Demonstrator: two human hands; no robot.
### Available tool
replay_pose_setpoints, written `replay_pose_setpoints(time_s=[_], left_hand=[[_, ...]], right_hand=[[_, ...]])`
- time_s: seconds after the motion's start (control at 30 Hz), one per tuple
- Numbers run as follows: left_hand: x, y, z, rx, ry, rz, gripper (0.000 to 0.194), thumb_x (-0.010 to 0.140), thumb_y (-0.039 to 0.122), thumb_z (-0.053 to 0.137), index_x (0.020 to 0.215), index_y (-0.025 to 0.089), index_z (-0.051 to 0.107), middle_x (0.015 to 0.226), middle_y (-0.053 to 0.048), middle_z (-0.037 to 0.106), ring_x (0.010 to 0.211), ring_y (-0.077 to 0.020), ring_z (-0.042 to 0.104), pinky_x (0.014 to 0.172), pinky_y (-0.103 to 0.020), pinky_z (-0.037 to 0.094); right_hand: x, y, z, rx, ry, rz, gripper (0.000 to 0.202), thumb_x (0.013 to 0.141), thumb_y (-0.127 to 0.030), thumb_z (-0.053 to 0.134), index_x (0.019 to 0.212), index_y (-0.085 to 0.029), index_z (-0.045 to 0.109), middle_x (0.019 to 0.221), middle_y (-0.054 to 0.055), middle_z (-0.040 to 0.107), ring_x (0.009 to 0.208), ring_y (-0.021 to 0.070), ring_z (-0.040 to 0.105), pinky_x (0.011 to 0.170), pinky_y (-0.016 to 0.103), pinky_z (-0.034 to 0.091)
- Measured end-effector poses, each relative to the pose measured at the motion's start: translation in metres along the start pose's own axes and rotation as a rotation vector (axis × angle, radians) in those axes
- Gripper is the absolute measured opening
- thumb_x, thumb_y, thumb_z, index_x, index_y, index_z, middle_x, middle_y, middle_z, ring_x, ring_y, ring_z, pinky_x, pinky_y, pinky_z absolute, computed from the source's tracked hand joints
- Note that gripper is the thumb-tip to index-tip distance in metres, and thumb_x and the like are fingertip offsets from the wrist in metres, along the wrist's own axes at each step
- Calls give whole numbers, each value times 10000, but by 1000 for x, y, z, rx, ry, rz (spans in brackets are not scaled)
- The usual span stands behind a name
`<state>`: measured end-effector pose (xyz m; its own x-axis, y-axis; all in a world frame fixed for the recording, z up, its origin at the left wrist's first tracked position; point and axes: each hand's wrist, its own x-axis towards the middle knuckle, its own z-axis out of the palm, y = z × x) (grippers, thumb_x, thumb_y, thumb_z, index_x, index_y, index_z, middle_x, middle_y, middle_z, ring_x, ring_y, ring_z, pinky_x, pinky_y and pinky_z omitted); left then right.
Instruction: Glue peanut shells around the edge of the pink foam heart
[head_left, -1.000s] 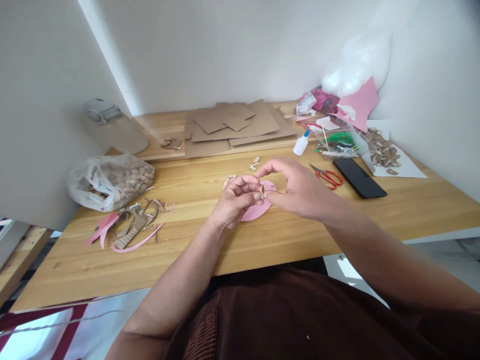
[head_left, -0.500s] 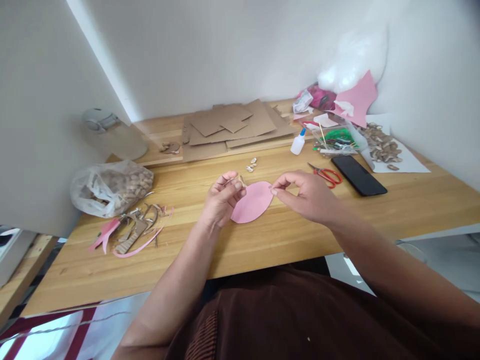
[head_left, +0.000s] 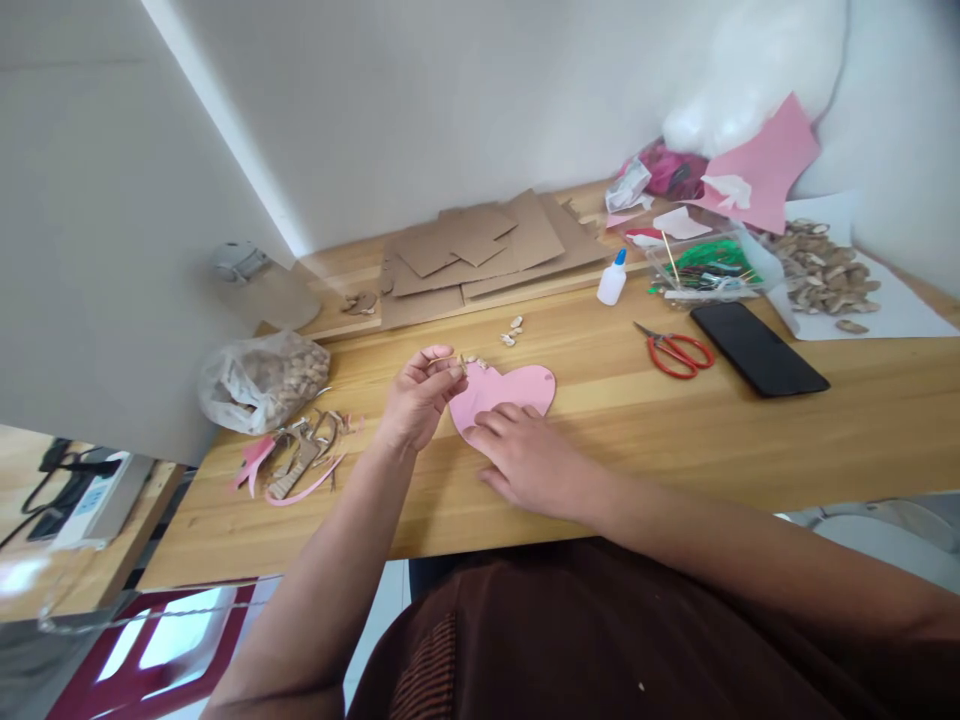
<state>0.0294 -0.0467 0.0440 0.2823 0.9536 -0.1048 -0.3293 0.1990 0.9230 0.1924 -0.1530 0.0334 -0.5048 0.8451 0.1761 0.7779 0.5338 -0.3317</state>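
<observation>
In the head view, a pink heart (head_left: 530,385) is found on the surface (head_left: 750,450), midway along and set in from the near edge, within easy reach of both hands. The right hand (head_left: 529,455) is laid palm down over the heart's near part, its fingers extended, slightly parted and pinching nothing visible; the heart is apparently steadied by it. By the left hand (head_left: 426,395), a small brown piece (head_left: 462,367) is pinched between thumb and forefinger and held raised at the heart's left side, seemingly so that it can be seen and turned; its exact form cannot be told. Pale shells (head_left: 478,362) are noted at the heart's far rim; whether they are attached cannot be told. Loose shells (head_left: 512,332) lie just beyond it, conveniently close. Toward the right edge, glue (head_left: 612,284), scissors (head_left: 679,355) and a phone (head_left: 760,350) are placed, evidently out of the working space. Toward the left edge, scraps (head_left: 300,470) are gathered beside a bag (head_left: 259,385), presumably kept aside as offcuts.
</observation>
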Motion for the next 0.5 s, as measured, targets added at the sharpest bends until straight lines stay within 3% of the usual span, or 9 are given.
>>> replay_pose_setpoints(time_s=[0.17, 0.3, 0.4, 0.5], left_hand=[[-1, 10, -8, 30, 1, 48, 481, 568, 184, 930, 943, 195, 629, 770, 49, 686, 720, -78, 655, 706, -209, 544], [-5, 17, -21, 25, 42, 60, 476, 561, 176, 932, 932, 190, 635, 771, 46, 689, 715, -76, 647, 698, -209, 548], [-8, 17, -29, 16, 61, 68, 461, 575, 177, 928, 932, 194, 637, 776, 47, 688, 721, -74, 647, 706, -208, 547], [-10, 16, -35, 14, 59, 67, 449, 587, 179, 921, 936, 194, 639, 781, 40, 690, 729, -77, 646, 710, -211, 543]], right_hand=[[27, 8, 0, -110, 73, 213, 774, 852, -547, 672, 1459, -110, 472, 1402, 251, 561, 1237, 420, 498, 1013, 565, 386], [39, 21, 7, -118, 46, 319, 1055, 724, -713, 715, 1514, -91, 393, 1375, 280, 566, 1271, 470, 455, 1023, 602, 352], [44, 21, 13, -125, 24, 346, 1095, 691, -743, 714, 1512, -93, 393, 1353, 294, 565, 1308, 504, 421, 1038, 623, 330], [46, 24, 12, -90, -24, 310, 1035, 686, -641, 754, 1516, -138, 396, 1342, 265, 569, 1316, 494, 423, 1033, 621, 346]])
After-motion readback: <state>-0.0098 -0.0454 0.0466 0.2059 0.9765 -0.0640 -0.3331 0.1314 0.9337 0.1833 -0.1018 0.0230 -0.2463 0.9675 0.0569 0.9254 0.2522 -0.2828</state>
